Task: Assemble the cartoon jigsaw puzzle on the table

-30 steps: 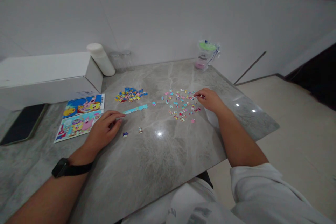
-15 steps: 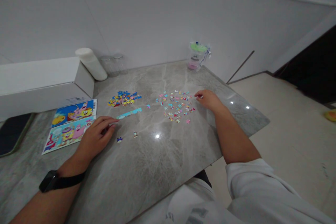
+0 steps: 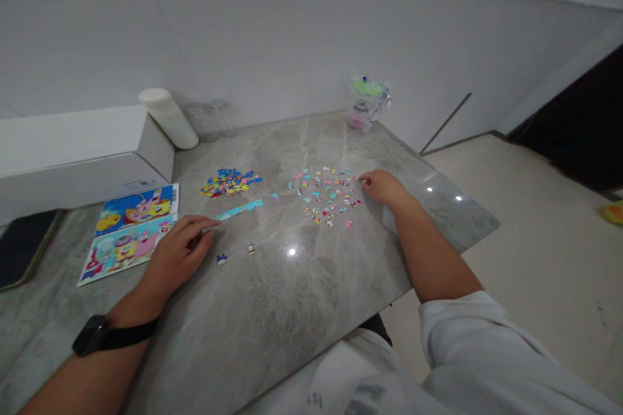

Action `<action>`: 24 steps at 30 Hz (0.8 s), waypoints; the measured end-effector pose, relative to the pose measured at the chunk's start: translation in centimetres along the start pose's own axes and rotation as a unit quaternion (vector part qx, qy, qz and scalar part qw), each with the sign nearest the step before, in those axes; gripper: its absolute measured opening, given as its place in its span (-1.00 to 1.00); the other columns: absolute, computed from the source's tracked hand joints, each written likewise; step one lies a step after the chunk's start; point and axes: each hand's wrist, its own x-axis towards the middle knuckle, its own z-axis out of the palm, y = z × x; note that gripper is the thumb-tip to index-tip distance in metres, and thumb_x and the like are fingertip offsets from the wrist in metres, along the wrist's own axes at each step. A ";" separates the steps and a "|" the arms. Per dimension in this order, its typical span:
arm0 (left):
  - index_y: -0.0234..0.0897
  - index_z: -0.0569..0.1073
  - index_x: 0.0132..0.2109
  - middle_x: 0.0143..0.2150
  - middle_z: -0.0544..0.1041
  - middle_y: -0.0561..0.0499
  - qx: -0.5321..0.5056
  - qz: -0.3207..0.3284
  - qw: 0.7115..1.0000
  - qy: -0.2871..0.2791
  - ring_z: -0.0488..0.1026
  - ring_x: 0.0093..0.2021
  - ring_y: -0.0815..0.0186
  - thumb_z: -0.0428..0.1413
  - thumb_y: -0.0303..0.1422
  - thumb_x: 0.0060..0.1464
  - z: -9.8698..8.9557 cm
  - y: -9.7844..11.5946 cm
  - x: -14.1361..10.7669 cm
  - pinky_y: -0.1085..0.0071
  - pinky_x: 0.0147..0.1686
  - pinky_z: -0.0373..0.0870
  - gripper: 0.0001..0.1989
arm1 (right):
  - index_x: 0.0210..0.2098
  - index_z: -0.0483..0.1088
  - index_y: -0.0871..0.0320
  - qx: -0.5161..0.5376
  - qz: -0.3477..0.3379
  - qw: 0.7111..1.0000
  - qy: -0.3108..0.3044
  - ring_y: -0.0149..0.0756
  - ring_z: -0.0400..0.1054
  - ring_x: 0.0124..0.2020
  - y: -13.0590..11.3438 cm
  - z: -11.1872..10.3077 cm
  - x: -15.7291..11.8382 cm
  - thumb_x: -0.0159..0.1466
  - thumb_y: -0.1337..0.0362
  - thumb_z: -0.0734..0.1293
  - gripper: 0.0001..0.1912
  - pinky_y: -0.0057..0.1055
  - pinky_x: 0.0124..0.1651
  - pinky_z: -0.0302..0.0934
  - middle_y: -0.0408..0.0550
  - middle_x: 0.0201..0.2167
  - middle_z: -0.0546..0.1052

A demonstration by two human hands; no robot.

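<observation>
My left hand (image 3: 182,248) rests on the grey table with its fingers stretched out. Its index fingertip touches the left end of a joined strip of light blue jigsaw pieces (image 3: 241,209). At the right edge of the scattered jigsaw pieces (image 3: 321,196), my right hand (image 3: 384,186) has its fingers curled and thumb drawn in; what lies between the fingertips is too small to make out. Below the strip lie a dark blue piece (image 3: 221,259) and a loose pale piece (image 3: 251,249). A small blue and pink piece (image 3: 275,196) sits just right of the strip.
A heap of blue and yellow pieces (image 3: 228,183) lies behind the strip. On the left are a cartoon picture card (image 3: 131,233), a phone (image 3: 26,246), a white box (image 3: 78,149), a white bottle (image 3: 168,118) and glasses (image 3: 209,122). A plastic-wrapped cup (image 3: 366,105) stands at the back.
My right hand has shifted very slightly left, its fingertips drawing in at the edge of the scattered pieces. My left hand has stayed in place.
</observation>
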 end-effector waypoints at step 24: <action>-0.13 0.58 0.05 0.03 0.57 -0.10 -0.004 -0.001 1.000 0.000 0.56 0.00 0.11 0.01 -0.11 0.37 -0.1 0.2 0.2 0.18 0.02 0.52 -0.66 | 0.06 0.66 0.08 0.025 -0.055 0.998 0.007 -0.17 0.50 -0.04 -1.1 0.1 0.0 0.39 0.36 0.33 -0.66 -0.36 0.10 0.30 0.09 -0.04 0.64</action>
